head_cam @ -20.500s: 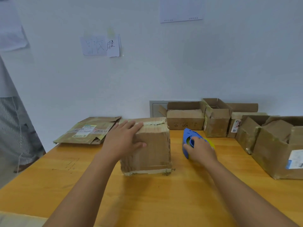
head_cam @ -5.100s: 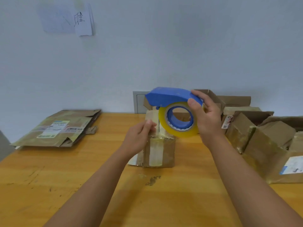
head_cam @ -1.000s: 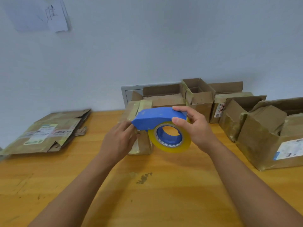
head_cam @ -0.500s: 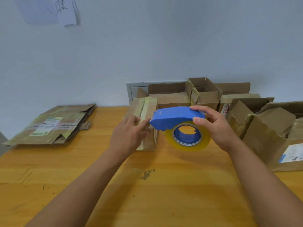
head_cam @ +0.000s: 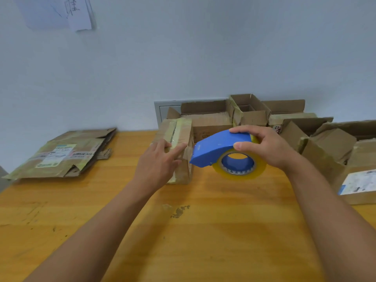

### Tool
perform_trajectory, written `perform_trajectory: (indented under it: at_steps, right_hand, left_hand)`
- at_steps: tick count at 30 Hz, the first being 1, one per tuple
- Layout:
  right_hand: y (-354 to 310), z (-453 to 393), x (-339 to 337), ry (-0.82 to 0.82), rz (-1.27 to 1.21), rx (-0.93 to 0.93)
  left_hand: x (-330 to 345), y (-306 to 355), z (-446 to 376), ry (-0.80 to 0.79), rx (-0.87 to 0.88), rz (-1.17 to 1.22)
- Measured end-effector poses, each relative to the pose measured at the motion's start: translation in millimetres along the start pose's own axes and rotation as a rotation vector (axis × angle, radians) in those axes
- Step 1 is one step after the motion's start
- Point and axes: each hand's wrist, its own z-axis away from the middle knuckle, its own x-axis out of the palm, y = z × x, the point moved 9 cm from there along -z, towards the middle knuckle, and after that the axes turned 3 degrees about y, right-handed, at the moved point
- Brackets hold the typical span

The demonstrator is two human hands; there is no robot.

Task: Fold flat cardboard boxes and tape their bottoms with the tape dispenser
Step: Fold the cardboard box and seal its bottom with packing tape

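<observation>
A small folded cardboard box [head_cam: 181,135] stands in the middle of the wooden table [head_cam: 183,231], with a strip of tape along its top. My left hand [head_cam: 157,165] rests on its near top edge with straight fingers pressing the tape. My right hand [head_cam: 266,147] grips the blue tape dispenser [head_cam: 219,149] with its yellowish tape roll [head_cam: 240,171], held just above the table to the right of the box, its front end next to the box's side.
A pile of flat cardboard boxes [head_cam: 63,153] lies at the table's left back. Several folded open boxes [head_cam: 250,112] line the back wall and the right side, the largest [head_cam: 345,159] near my right forearm. A grey wall panel [head_cam: 162,110] sits behind them.
Over the last second my right hand has drawn the dispenser to the right, off the box front. My left hand has stayed on the box's top edge.
</observation>
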Motion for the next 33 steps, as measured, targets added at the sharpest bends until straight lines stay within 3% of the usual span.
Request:
perform_trajectory:
  at_steps: [5, 8, 11, 15, 20, 28, 33]
  right_hand:
    - [-10, -28, 6, -0.053, 0.076, 0.06]
    - [9, -24, 20, -0.185, 0.291, 0.091]
    - [34, -7, -4, 0.059, 0.18, 0.119]
    - [45, 12, -21, 0.347, 0.069, 0.122]
    - [49, 21, 3, 0.455, 0.077, 0.145]
    - [57, 30, 34, 0.656, -0.001, 0.173]
    - [59, 33, 48, 0.693, 0.015, 0.163]
  left_hand:
    - [1, 2, 0, -0.029, 0.001, -0.004]
    - [1, 0, 2, -0.053, -0.011, 0.032]
    - [0, -1, 2, -0.058, -0.075, 0.119]
    - [2, -2, -11, -0.047, -0.291, 0.26]
    - [2, 6, -19, 0.055, -0.377, 0.193]
    - [-4, 9, -7, 0.192, -0.277, 0.091]
    - [-8, 8, -1, 0.248, -0.212, 0.075]
